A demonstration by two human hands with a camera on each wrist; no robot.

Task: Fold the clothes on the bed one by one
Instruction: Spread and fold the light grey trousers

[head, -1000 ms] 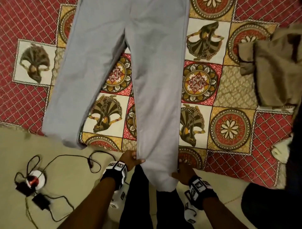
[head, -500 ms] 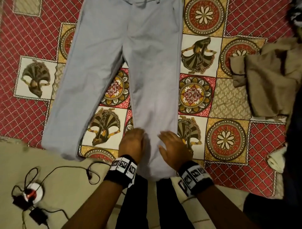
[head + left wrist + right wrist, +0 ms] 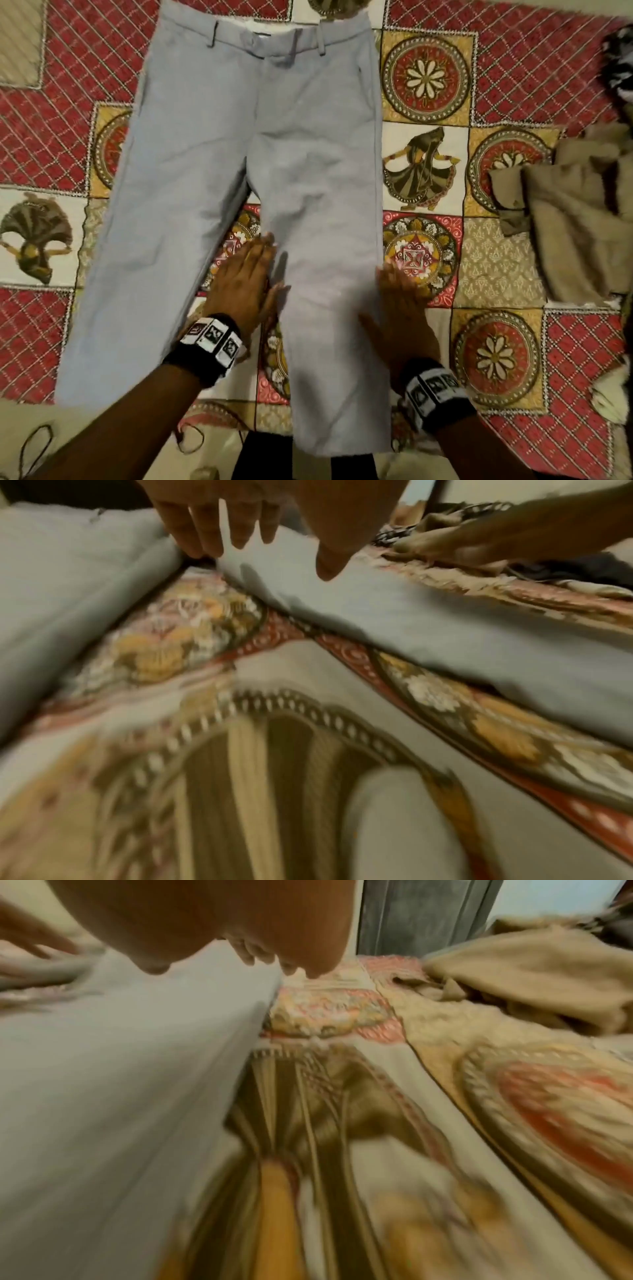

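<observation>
Nearest the camera there's a bit of black cable (image 3: 186, 442) looped on the plain beige strip at the bed's edge; just past that the hem of the right trouser leg hangs over that edge. The grey trousers (image 3: 246, 164) lie flat and face up on the patterned bedspread (image 3: 565, 85), legs spread apart toward the person, waistband at the far end.

Both hands are on that right leg, about halfway up; left hand (image 3: 245, 279) sits flat at the inner edge of the leg, its grip loose with fingers (image 3: 202, 531) straight and spread, part on the cloth and part on the bedspread between the two legs; nothing held. Right hand (image 3: 402, 303) lies at the outer edge of the same leg, palm down, fingers stretched out and gripping nothing; it's blurry in the head view and the right wrist view only shows the fingertips (image 3: 251, 954) just over the seam line. Each wrist has a black band with white marker squares.

Further off to the right, well apart from the trousers, a crumpled tan garment (image 3: 568, 222) sits in a heap; beyond it at the far right edge there's some dark and white patterned fabric (image 3: 620, 65), too cut off to tell what it is.
</observation>
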